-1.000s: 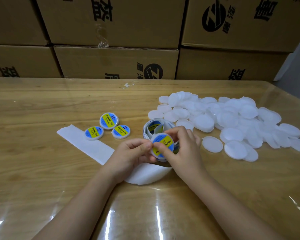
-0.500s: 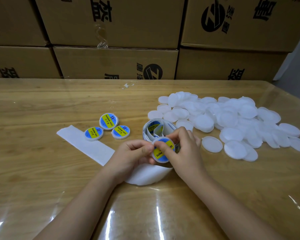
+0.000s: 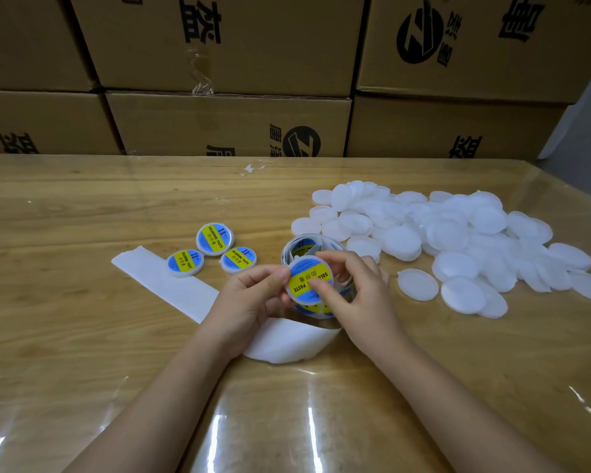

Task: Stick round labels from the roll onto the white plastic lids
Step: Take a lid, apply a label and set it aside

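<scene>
Right thumb [image 3: 316, 286]: it pressed down on the round label [image 3: 301, 268], on its yellow band.
Right fingers: one curled over the top edge of the held lid [image 3: 307, 280]; the others were bent behind it.
Right hand [image 3: 362, 295]: it gripped the one lid from the right side.
Left thumb [image 3: 279, 276]: it lay on the left edge of the same lid.
Left hand [image 3: 249, 302]: it pinched the lid from the left, fingers tucked under it.
Held lid: one, up off the table, tipped to face the person, just in front of the roll.
Round label: one, blue and yellow, stuck on the held lid.
Roll [image 3: 299, 249]: one, standing on the table right behind the hands, with more blue and yellow labels on it.
White paper strip [image 3: 171, 288]: one, running from the left, under the hands, and curling near the wrists.
Done lids [image 3: 215, 238]: three, each with a label, flat on the table, close together, left of the hands.
Plain white lids [image 3: 440, 233]: a big heap to the right, too many to count.
Table [image 3: 65, 336]: one, wooden and shiny.
Boxes [image 3: 226, 124]: six brown ones, stacked behind the table.
</scene>
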A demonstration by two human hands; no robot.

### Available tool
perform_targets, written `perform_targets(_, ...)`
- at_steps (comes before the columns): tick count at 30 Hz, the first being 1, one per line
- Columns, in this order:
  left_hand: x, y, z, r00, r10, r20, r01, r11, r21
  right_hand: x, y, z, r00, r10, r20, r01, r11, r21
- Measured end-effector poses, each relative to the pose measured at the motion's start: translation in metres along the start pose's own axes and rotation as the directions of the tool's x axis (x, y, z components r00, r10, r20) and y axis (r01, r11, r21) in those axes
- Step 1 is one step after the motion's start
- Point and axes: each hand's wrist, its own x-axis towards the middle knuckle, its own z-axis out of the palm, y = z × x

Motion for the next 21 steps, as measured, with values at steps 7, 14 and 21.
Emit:
perform_targets(7, -0.005, 0.0, 0.01, 0.993, 0.111, -0.051, -0.095, 0.965, 0.246, 0.0, 0.005, 0.003, 1.0, -0.004, -0.022, 0.002, 0.996, -0.086)
perform_targets(14, -0.006, 0.002, 0.012, 0.988, 0.142, -0.065, -0.115, 0.943, 0.312, 0.002, 0.004, 0.001, 0.999, -0.009, -0.031, 0.007, 0.998, -0.07)
perform_targets(21, -0.004, 0.002, 0.01, 0.988, 0.122, -0.09, -0.098, 0.967, 0.235, -0.001, 0.003, 0.001, 0.999, -0.035, 0.038, 0.036, 0.999, -0.028)
